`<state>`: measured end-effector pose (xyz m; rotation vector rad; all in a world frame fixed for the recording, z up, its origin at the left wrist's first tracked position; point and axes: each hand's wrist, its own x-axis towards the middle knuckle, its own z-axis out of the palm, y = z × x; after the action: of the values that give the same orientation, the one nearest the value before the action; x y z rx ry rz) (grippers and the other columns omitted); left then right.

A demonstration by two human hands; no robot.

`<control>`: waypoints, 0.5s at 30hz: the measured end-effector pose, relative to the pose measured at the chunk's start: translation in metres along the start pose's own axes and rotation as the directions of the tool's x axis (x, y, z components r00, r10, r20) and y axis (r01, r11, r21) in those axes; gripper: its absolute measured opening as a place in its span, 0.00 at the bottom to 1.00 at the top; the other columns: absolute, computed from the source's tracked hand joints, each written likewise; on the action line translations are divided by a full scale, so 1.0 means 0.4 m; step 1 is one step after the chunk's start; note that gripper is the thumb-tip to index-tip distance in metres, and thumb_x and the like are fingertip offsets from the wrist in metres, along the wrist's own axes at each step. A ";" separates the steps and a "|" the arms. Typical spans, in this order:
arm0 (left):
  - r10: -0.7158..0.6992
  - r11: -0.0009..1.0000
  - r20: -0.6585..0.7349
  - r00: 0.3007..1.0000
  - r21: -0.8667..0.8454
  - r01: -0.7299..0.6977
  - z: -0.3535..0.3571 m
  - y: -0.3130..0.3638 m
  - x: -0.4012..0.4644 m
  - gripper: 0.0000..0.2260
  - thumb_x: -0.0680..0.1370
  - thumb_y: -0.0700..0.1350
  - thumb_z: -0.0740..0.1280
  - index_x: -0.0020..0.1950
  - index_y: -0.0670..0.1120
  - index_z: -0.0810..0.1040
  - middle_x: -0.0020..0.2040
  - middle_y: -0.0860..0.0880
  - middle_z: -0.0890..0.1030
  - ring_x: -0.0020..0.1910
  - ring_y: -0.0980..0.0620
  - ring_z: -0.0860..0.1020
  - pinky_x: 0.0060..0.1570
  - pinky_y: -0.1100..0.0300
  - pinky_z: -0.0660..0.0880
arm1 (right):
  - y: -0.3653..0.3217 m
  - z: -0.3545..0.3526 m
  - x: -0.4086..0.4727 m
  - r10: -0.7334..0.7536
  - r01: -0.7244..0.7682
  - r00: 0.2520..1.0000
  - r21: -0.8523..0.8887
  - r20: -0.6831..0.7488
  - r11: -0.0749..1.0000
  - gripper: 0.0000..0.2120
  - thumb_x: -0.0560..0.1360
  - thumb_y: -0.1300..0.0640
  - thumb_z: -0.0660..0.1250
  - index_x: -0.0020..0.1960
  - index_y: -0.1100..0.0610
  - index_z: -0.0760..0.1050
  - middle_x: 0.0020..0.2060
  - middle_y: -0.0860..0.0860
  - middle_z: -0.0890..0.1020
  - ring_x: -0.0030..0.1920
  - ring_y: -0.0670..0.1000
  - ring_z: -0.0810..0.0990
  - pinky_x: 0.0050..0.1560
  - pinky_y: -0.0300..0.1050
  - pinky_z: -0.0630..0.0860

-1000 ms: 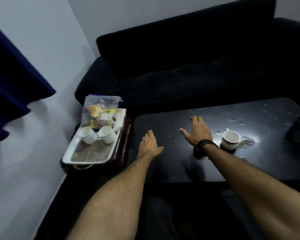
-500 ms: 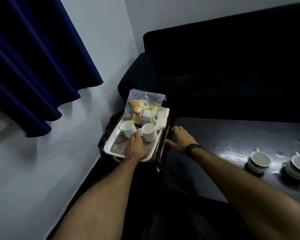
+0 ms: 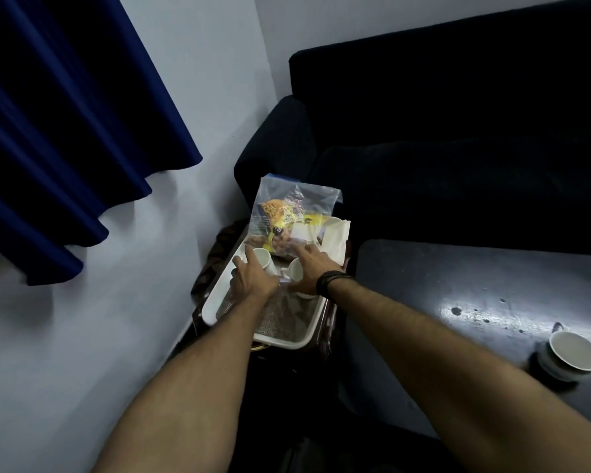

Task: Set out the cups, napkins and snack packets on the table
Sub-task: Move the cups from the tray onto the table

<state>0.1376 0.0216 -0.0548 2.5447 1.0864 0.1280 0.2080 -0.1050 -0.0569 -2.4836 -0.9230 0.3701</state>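
A white tray (image 3: 209, 303) sits on a small dark stand left of the black table (image 3: 458, 278). It carries two white cups, a clear bag of snack packets (image 3: 287, 213) and white napkins (image 3: 336, 233). My left hand (image 3: 253, 281) curls around the left cup (image 3: 264, 258), index finger on its rim. My right hand (image 3: 313, 268) covers the right cup (image 3: 296, 270), thumb below it and fingers stretched toward the bag. Another white cup (image 3: 574, 349) stands on the table at the right.
A dark sofa (image 3: 458, 131) runs behind the table and tray. A pale wall (image 3: 116, 302) and a blue curtain (image 3: 65, 131) close off the left side. The tabletop shows wet spots near the standing cup.
My view has swung left from the table to the tray. Both hands moved from the tabletop onto the tray; the left reached its cup first, then the right came over the other one.
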 end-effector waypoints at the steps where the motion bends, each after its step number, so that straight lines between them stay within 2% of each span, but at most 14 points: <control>1: -0.019 1.000 0.008 1.000 -0.001 0.019 0.003 0.002 0.010 0.43 0.73 0.50 0.73 0.80 0.51 0.51 0.73 0.39 0.62 0.67 0.35 0.69 0.62 0.45 0.69 | -0.002 0.006 0.006 -0.017 0.019 0.999 -0.048 0.038 0.999 0.41 0.70 0.44 0.74 0.77 0.46 0.57 0.73 0.56 0.64 0.70 0.61 0.69 0.65 0.58 0.73; 3: -0.037 0.999 0.026 0.999 0.009 0.037 0.011 0.007 0.031 0.43 0.73 0.51 0.73 0.80 0.55 0.50 0.74 0.40 0.60 0.67 0.36 0.69 0.62 0.45 0.69 | 0.001 0.017 0.014 -0.022 0.032 0.997 -0.130 0.078 0.991 0.39 0.71 0.48 0.74 0.76 0.47 0.59 0.73 0.55 0.64 0.68 0.61 0.71 0.65 0.58 0.74; 7: -0.121 0.992 0.046 0.992 -0.041 0.123 0.019 0.009 0.063 0.43 0.71 0.55 0.75 0.79 0.60 0.53 0.75 0.40 0.57 0.68 0.35 0.68 0.60 0.46 0.71 | 0.012 0.023 0.002 -0.048 0.067 0.993 -0.170 0.111 0.983 0.35 0.69 0.52 0.75 0.72 0.48 0.62 0.71 0.56 0.63 0.63 0.63 0.75 0.61 0.58 0.76; 11: -0.195 0.979 0.042 0.980 -0.050 0.197 0.015 0.015 0.074 0.42 0.66 0.60 0.78 0.76 0.55 0.62 0.71 0.39 0.59 0.67 0.35 0.68 0.60 0.47 0.71 | 0.013 0.015 -0.014 -0.092 0.125 0.976 -0.161 0.200 0.979 0.42 0.65 0.55 0.79 0.72 0.49 0.62 0.71 0.57 0.63 0.65 0.63 0.74 0.61 0.58 0.76; 15: -0.277 0.959 0.056 0.959 -0.042 0.279 0.003 0.023 0.059 0.41 0.65 0.58 0.79 0.73 0.53 0.66 0.66 0.39 0.61 0.63 0.36 0.72 0.56 0.49 0.74 | 0.017 0.014 -0.033 -0.107 0.114 0.990 -0.074 0.097 0.991 0.36 0.67 0.56 0.77 0.70 0.51 0.63 0.69 0.57 0.66 0.63 0.63 0.74 0.60 0.55 0.76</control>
<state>0.1605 0.0323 -0.0541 2.3098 1.3891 0.0169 0.1998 -0.1164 -0.0639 -2.4907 -1.1283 0.4223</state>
